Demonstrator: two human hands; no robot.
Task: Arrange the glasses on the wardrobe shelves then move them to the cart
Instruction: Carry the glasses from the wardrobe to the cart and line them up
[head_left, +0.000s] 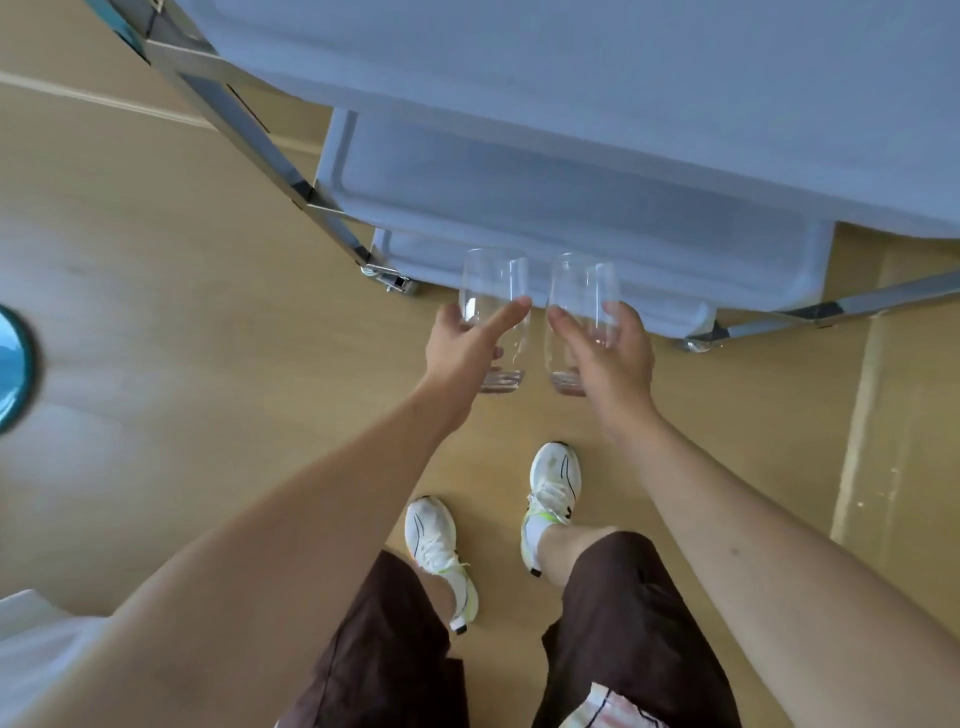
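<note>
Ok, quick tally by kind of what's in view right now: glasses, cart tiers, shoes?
Glasses: 2, one in the left hand (left glass), one in the right hand (right glass).
Cart tiers: 3 grey trays of the cart.
Shoes: 2 (left shoe, right shoe).
Total: 7.

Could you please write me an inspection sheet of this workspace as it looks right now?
Surface: grey three-tier cart; the visible parts of its trays are bare.
Job's things: left glass and right glass, clear, empty, held side by side in front of the cart's lowest tray, not yet set down.
Clutter: teal round object at the left edge, blurred.
Grippers: left hand has a grip on the left glass; right hand on the right glass.
Cables: nothing seen.
Surroundings: light wooden floor; the person's white sneakers; wardrobe not in view.
</note>
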